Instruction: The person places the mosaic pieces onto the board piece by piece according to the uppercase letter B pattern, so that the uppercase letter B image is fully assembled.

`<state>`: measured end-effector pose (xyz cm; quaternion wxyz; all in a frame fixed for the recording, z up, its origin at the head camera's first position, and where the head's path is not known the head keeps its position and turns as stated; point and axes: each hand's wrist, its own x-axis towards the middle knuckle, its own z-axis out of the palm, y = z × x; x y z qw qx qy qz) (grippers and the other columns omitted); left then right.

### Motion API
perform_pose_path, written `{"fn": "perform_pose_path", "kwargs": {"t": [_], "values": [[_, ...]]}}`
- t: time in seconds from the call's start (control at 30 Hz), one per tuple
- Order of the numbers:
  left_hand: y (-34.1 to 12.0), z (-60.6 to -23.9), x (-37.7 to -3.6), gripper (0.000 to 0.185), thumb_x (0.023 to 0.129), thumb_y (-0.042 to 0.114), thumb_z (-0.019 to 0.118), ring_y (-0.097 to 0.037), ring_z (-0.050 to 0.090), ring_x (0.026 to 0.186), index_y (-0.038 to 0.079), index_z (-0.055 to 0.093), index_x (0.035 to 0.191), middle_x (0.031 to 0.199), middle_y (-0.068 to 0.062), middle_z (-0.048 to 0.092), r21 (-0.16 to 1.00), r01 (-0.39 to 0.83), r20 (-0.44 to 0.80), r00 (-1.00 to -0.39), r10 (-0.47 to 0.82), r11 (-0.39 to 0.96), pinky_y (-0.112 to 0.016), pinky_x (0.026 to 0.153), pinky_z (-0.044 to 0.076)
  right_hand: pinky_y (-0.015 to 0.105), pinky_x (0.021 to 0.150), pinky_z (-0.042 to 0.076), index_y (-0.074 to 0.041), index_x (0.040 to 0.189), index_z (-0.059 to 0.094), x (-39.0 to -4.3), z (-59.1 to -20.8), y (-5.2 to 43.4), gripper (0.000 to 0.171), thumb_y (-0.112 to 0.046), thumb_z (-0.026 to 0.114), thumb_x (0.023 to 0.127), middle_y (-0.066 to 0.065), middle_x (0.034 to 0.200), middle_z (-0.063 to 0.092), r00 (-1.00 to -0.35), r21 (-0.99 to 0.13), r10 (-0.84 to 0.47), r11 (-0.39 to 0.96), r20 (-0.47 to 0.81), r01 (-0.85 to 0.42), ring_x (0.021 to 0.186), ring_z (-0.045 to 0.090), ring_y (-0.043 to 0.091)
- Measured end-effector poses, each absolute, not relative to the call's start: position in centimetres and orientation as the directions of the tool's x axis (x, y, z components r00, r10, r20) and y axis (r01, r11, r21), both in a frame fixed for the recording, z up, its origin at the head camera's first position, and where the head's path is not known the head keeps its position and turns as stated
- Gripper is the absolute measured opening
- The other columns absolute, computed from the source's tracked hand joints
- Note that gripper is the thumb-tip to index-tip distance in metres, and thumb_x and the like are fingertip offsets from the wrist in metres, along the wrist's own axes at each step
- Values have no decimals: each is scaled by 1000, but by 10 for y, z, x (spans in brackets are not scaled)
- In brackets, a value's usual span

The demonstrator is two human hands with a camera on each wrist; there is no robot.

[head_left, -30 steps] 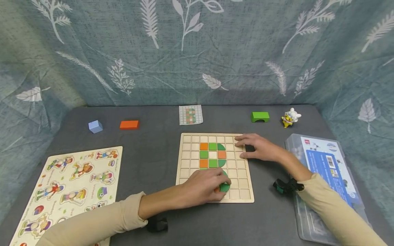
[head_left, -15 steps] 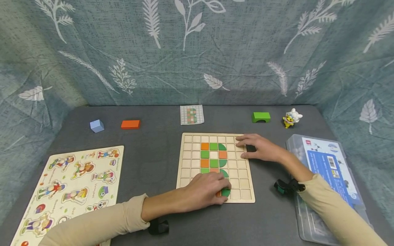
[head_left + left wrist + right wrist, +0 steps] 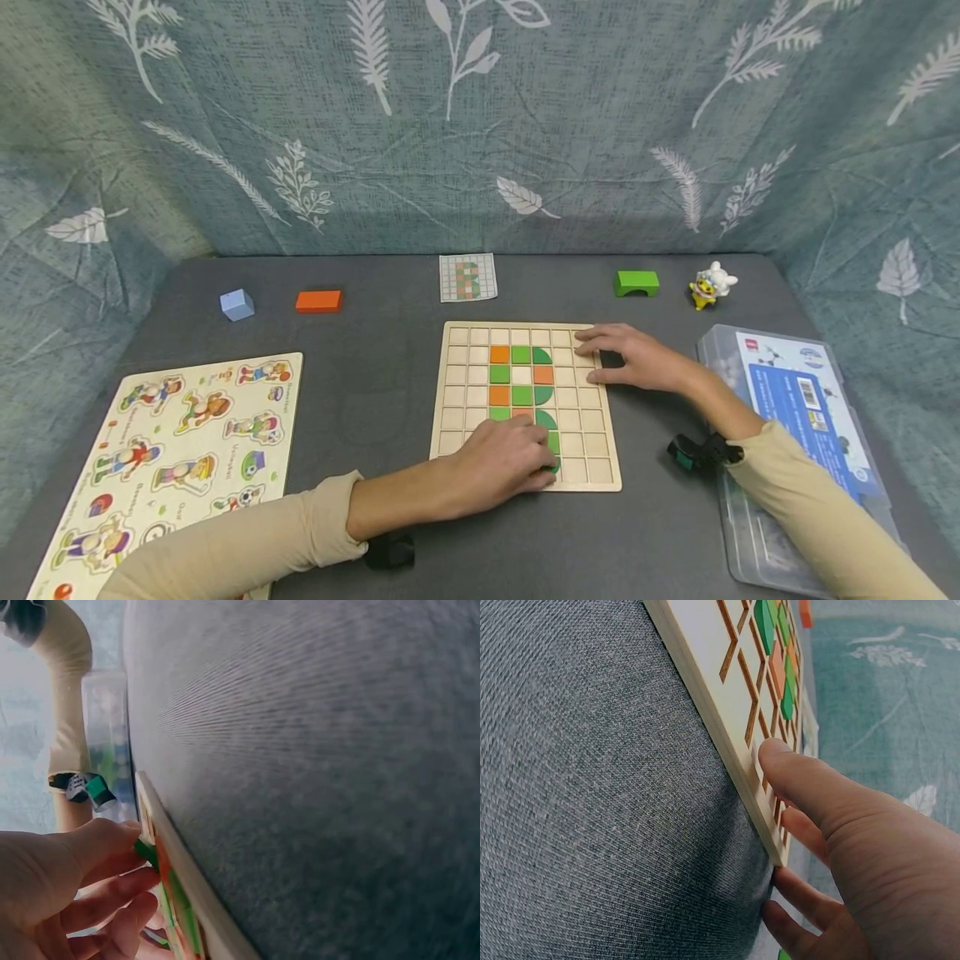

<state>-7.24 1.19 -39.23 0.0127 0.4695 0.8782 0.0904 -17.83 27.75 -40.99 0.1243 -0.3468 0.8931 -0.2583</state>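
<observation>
Since a second ago the left hand (image 3: 501,467) has slid a little toward the board's near edge, and the green piece (image 3: 553,465) that showed beyond its fingertips is now almost covered, seated low on the board (image 3: 592,479) just under another green piece (image 3: 552,442). Its curled fingers pinch that piece, while the right hand (image 3: 637,360) lies flat and relaxed on the board's far right corner, holding nothing, thumb on the rim. Farther out sit a puzzle (image 3: 172,458), a plastic box (image 3: 795,433), a green arch (image 3: 636,283) and a card (image 3: 467,277)
</observation>
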Motion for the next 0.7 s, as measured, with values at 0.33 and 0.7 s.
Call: {"fn": "perform_pose_path", "kwargs": {"t": [0.33, 0.7], "values": [[12, -392, -70, 15, 91, 31, 66, -7, 49, 74, 28, 74, 78, 80, 11, 61, 39, 865, 84, -501, 861, 500, -15, 45, 29, 60, 106, 34, -6, 125, 64, -178, -411, 278, 39, -22, 69, 90, 19, 140, 52, -730, -544, -682, 630, -45, -555, 133, 43, 43], [-12, -388, -87, 23, 98, 36, 56, -15, 56, 106, 25, 69, 114, 118, 2, 61, 212, 889, 69, -428, 901, 406, -28, 90, 47, 59, 106, 36, -7, 125, 64, -177, -411, 268, 39, -23, 69, 90, 19, 142, 51, -755, -554, -656, 638, -27, -535, 133, 45, 41]]}}
